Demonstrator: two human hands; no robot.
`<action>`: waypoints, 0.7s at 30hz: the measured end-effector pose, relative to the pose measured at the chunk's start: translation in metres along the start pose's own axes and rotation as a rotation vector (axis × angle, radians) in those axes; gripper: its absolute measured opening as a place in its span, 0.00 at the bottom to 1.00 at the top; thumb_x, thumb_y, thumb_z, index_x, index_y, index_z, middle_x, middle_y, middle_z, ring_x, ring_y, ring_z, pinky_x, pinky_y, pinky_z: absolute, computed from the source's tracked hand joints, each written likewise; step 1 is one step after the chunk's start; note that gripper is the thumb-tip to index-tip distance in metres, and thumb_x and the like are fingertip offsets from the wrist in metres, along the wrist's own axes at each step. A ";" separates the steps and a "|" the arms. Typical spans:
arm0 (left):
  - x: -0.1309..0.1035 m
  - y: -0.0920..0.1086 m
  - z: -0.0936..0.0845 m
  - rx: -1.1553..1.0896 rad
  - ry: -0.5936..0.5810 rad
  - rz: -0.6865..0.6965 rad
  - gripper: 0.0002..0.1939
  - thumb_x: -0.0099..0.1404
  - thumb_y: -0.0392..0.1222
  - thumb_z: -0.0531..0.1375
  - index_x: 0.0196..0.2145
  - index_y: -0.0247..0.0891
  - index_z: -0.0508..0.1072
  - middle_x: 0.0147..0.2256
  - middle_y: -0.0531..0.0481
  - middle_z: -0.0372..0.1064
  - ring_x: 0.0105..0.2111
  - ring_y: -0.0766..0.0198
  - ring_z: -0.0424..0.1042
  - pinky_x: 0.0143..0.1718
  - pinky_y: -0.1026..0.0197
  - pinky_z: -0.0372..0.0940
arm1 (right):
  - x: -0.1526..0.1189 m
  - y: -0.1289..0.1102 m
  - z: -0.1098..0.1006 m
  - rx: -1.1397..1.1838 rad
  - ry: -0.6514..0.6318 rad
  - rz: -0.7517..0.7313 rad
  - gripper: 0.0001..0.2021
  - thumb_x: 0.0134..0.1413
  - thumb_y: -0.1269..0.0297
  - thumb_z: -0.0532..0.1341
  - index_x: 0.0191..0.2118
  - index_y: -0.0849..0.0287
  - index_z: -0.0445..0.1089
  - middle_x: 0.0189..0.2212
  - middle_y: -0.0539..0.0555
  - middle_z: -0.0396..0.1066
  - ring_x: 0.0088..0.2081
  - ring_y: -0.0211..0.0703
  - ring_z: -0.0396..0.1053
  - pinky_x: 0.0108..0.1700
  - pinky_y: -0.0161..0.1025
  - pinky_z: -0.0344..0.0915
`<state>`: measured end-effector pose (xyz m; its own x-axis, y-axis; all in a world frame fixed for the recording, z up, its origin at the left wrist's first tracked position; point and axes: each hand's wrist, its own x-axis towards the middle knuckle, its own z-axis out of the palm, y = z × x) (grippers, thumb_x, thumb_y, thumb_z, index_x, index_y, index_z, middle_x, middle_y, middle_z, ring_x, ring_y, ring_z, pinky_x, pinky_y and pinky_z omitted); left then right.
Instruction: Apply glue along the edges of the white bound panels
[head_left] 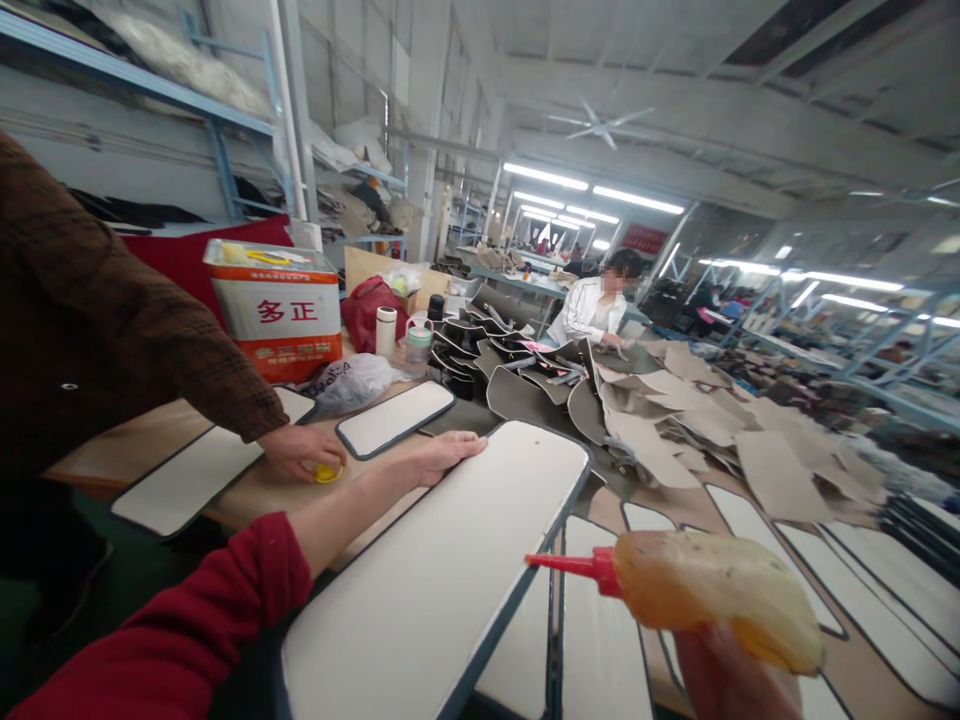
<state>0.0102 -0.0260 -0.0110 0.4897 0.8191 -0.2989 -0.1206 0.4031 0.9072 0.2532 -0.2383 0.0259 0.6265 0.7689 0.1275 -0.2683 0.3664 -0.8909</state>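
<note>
Head cam: left arm's stretched out forward, red sleeve bunched up the forearm, and the left hand is clamped on the white panel along its left edge, near the far end. The right hand is well apart from it, low on the right, wrapped around an amber squeeze bottle, red nozzle pointing left at the panel's right edge. Panel's long, round-cornered, dark-trimmed, front and center.
</note>
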 end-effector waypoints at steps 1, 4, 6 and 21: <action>0.001 0.001 0.000 0.003 0.000 -0.002 0.21 0.55 0.50 0.74 0.29 0.38 0.66 0.24 0.57 0.70 0.21 0.69 0.67 0.25 0.65 0.64 | -0.001 0.000 0.000 0.005 0.007 0.002 0.25 0.33 0.57 0.79 0.42 0.48 0.76 0.42 0.44 0.79 0.47 0.40 0.77 0.44 0.23 0.72; 0.005 0.004 0.001 0.005 -0.005 -0.012 0.18 0.58 0.48 0.72 0.30 0.37 0.68 0.25 0.55 0.71 0.22 0.68 0.68 0.26 0.64 0.65 | 0.003 0.001 -0.006 0.020 -0.003 -0.002 0.25 0.35 0.58 0.79 0.43 0.48 0.76 0.41 0.44 0.79 0.45 0.39 0.77 0.45 0.24 0.72; 0.008 0.006 0.001 0.009 -0.016 -0.023 0.16 0.58 0.47 0.72 0.31 0.36 0.70 0.26 0.54 0.73 0.23 0.68 0.69 0.27 0.63 0.66 | 0.009 0.003 -0.015 0.019 -0.075 -0.005 0.23 0.36 0.60 0.79 0.42 0.48 0.76 0.38 0.45 0.79 0.42 0.39 0.78 0.43 0.25 0.73; 0.030 0.015 0.010 0.037 0.007 -0.051 0.10 0.65 0.43 0.67 0.32 0.35 0.73 0.27 0.51 0.75 0.24 0.65 0.73 0.29 0.63 0.70 | 0.008 0.005 -0.025 0.020 -0.113 0.034 0.26 0.35 0.63 0.78 0.46 0.47 0.77 0.41 0.47 0.80 0.41 0.42 0.78 0.45 0.31 0.75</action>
<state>0.0315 0.0011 -0.0035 0.4885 0.8005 -0.3473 -0.0629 0.4293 0.9010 0.2750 -0.2434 0.0112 0.5302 0.8351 0.1465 -0.3036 0.3483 -0.8869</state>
